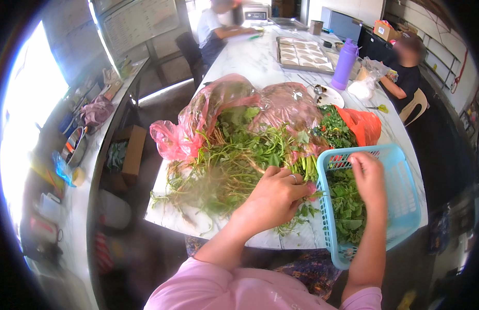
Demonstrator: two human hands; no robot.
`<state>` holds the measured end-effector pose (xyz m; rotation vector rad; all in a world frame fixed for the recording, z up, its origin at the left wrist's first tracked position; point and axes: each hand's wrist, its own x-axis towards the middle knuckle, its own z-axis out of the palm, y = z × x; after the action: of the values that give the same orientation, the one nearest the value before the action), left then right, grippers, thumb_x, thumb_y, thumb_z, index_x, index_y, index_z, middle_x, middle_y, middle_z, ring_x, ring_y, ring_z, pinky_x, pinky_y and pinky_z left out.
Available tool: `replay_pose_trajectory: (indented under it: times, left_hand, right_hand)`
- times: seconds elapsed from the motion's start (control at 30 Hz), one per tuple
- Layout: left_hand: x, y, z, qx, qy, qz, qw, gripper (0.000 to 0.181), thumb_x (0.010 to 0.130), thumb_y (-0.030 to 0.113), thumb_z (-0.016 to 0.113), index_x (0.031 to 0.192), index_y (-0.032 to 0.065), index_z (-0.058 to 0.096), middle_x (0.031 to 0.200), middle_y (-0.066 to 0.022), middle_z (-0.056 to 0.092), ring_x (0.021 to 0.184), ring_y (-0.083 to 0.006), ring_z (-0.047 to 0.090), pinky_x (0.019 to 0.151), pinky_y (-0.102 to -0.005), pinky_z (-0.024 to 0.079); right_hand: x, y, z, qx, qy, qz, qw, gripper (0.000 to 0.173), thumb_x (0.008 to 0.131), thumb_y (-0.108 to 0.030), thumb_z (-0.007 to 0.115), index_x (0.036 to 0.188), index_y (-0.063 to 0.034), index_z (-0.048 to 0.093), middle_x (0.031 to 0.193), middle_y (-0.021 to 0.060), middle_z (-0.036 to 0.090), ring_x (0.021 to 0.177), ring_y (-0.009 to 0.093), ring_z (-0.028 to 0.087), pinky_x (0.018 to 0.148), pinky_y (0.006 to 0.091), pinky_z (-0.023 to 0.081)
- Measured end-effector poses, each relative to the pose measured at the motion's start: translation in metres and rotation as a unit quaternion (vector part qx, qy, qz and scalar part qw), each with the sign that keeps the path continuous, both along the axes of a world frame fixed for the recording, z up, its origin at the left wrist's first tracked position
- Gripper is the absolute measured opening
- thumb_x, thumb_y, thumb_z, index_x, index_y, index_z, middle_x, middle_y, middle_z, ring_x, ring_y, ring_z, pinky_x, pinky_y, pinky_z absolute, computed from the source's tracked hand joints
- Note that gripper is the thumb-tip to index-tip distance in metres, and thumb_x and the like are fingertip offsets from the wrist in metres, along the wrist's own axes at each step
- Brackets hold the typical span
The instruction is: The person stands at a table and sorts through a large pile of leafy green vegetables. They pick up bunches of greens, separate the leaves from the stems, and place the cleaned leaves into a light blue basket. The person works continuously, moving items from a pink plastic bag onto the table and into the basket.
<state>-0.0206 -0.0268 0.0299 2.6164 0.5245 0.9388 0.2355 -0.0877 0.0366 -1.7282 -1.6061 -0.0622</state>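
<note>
My left hand (pixel 280 193), with a ring on one finger, is curled over the front of a heap of leafy green stems (pixel 228 166). A thin leafy sprig (pixel 320 193) sticks out past its fingertips towards the basket. Raised over a light-blue plastic basket (pixel 403 186), my right hand (pixel 367 174) has its fingers bent together; whether anything is pinched in them is hidden. Picked green leaves (pixel 344 211) lie in the left part of the basket. Behind the heap are pink plastic bags (pixel 220 97), and a bundle of thicker green stalks (pixel 307 166) lies near the basket.
An orange bag (pixel 361 124) with greens, a white plate (pixel 338 101) and a purple bottle (pixel 345 64) stand on the marble-patterned table (pixel 259 242). Farther back is a baking tray (pixel 303 56). One person (pixel 210 31) sits back left, another (pixel 408 62) at right.
</note>
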Motion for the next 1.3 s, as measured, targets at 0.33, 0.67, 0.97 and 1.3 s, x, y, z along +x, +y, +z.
replay_pose_trajectory:
  times: [0.33, 0.67, 0.97, 1.3]
  left_hand:
    - [-0.028, 0.029, -0.039, -0.139, 0.309, 0.112, 0.934, 0.065, 0.085, 0.036, 0.07, 0.139, 0.0066, 0.052, 0.128, -0.0193, 0.059, 0.123, -0.0359, 0.054, 0.109, -0.0466, 0.036]
    - [-0.042, 0.046, -0.049, -0.143, 0.319, 0.169, 0.922, 0.061, 0.087, 0.037, 0.07, 0.138, 0.007, 0.054, 0.134, -0.0191, 0.058, 0.128, -0.0344, 0.052, 0.111, -0.0451, 0.036]
    - [-0.085, 0.076, -0.027, -0.167, 0.167, 0.346, 0.908, 0.041, 0.087, 0.024, 0.069, 0.124, 0.0077, 0.065, 0.118, -0.0198, 0.067, 0.11, -0.0358, 0.063, 0.097, -0.0439, 0.048]
    - [-0.114, 0.109, -0.051, -0.202, 0.109, 0.332, 0.915, 0.02, 0.086, 0.012, 0.062, 0.101, 0.0079, 0.075, 0.091, -0.0208, 0.071, 0.091, -0.0367, 0.068, 0.081, -0.0459, 0.053]
  right_hand:
    - [0.033, -0.019, -0.005, -0.068, -0.005, -0.016, 0.998, 0.009, 0.078, -0.002, 0.071, 0.082, 0.0044, 0.065, 0.084, 0.0174, 0.065, 0.082, 0.037, 0.063, 0.076, 0.042, 0.049]
    - [0.013, -0.015, 0.002, -0.134, 0.016, 0.033, 0.99, 0.017, 0.079, -0.01, 0.075, 0.088, 0.0014, 0.068, 0.09, 0.0143, 0.067, 0.084, 0.034, 0.064, 0.075, 0.0407, 0.049]
    - [0.004, -0.02, 0.004, -0.13, 0.054, 0.037, 0.989, 0.025, 0.081, -0.011, 0.076, 0.102, -0.0005, 0.069, 0.098, 0.013, 0.068, 0.083, 0.028, 0.065, 0.071, 0.0371, 0.049]
    - [0.001, -0.026, 0.009, -0.14, 0.043, 0.042, 0.988, 0.029, 0.081, -0.011, 0.076, 0.107, -0.0008, 0.068, 0.102, 0.0133, 0.069, 0.087, 0.028, 0.065, 0.075, 0.0372, 0.051]
